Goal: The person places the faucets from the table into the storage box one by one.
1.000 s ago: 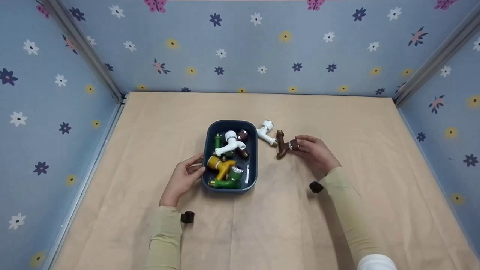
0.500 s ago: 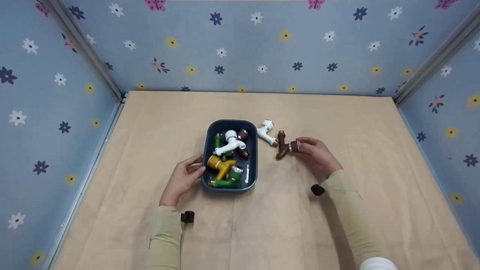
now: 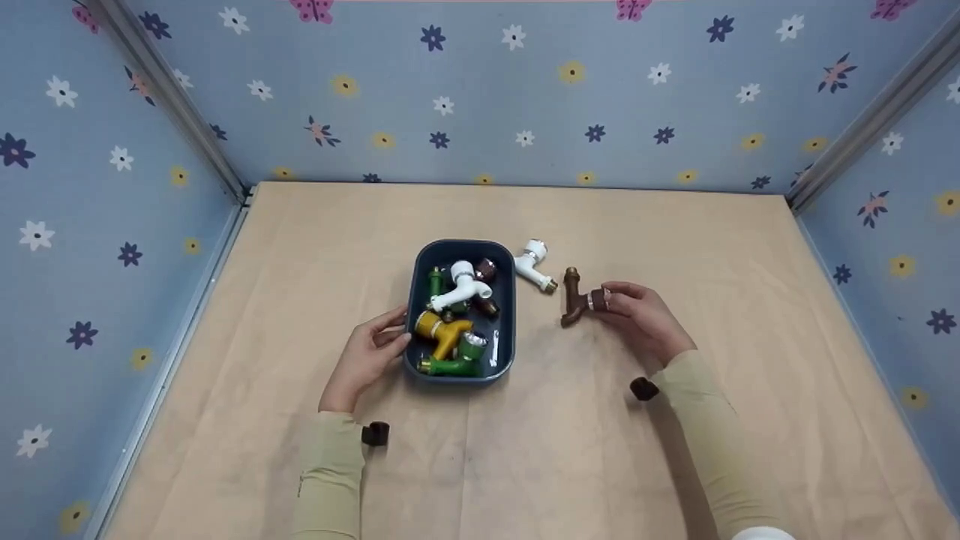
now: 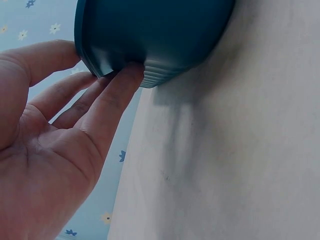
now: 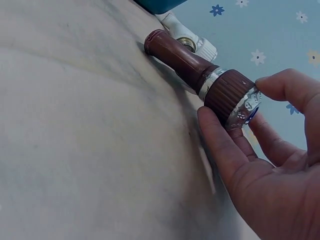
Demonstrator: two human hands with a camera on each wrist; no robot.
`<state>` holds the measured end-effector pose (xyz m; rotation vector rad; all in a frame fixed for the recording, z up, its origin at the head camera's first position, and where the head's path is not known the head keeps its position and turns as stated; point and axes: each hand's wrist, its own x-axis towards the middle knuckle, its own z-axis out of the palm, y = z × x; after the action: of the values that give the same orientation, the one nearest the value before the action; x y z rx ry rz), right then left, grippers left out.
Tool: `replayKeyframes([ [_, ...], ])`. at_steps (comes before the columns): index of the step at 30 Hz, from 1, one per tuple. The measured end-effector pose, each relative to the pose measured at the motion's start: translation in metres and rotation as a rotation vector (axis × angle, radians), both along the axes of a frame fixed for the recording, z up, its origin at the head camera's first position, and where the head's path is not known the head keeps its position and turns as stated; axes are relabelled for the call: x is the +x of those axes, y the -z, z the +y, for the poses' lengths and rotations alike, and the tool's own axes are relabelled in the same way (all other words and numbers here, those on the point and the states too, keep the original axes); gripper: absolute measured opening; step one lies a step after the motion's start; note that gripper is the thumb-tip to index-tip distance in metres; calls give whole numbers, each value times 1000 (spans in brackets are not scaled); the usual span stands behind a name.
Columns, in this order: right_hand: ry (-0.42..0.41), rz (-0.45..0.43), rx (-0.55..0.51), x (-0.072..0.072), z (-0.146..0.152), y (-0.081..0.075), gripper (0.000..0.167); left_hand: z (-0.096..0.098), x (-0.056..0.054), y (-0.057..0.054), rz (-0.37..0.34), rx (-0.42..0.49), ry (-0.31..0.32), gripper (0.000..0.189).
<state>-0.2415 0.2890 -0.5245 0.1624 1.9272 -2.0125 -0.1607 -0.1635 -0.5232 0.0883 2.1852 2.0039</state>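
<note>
In the head view, my left hand (image 3: 365,358) rests against the left side of a dark blue bin (image 3: 459,380), thumb at its rim. The left wrist view shows straight fingers touching the outer wall of the bin (image 4: 155,30). My right hand (image 3: 649,319) pinches the ribbed knob of a brown tap (image 3: 576,298) to the bin's right. In the right wrist view, thumb and fingers lie around the knob of the tap (image 5: 229,95), and its body points away. A white tap (image 3: 531,266) lies between the bin and the brown tap.
Inside the bin lie another white tap (image 3: 463,289), a yellow tap (image 3: 444,332), a green tap (image 3: 457,362) and other partly hidden taps. Flower-patterned panels (image 3: 480,90) enclose the tan tabletop (image 3: 525,465) at the back and sides.
My right hand has drawn the brown tap a little rightward and toward me, widening the gap from the white tap. The left hand and the bin have stayed put.
</note>
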Motion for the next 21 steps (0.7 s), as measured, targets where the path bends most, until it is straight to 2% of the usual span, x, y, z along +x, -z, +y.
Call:
replayKeyframes([
  [1, 8, -5, -28, 1, 1, 0, 43, 0, 0, -1, 1, 0, 1, 50],
  [3, 22, -6, -53, 3, 3, -1, 43, 1, 2, -9, -7, 1, 10, 51],
  [7, 28, 10, 6, 8, 8, -2, 44, 1, 1, -11, -13, 2, 12, 51],
  [8, 33, 12, 28, 9, 10, -2, 43, 1, 0, -10, -14, 2, 12, 51],
  [10, 44, 10, 54, 11, 12, -2, 43, -1, -2, -3, -5, -3, 7, 51],
  [12, 49, 9, 52, 13, 13, -3, 44, 0, -2, -3, 1, -12, 1, 50],
  [18, 62, -16, -44, 20, 12, -7, 48, 0, -1, -1, 3, -24, -12, 50],
  [21, 69, -28, -70, 23, 10, -10, 49, 0, -1, 0, 4, -15, 1, 50],
])
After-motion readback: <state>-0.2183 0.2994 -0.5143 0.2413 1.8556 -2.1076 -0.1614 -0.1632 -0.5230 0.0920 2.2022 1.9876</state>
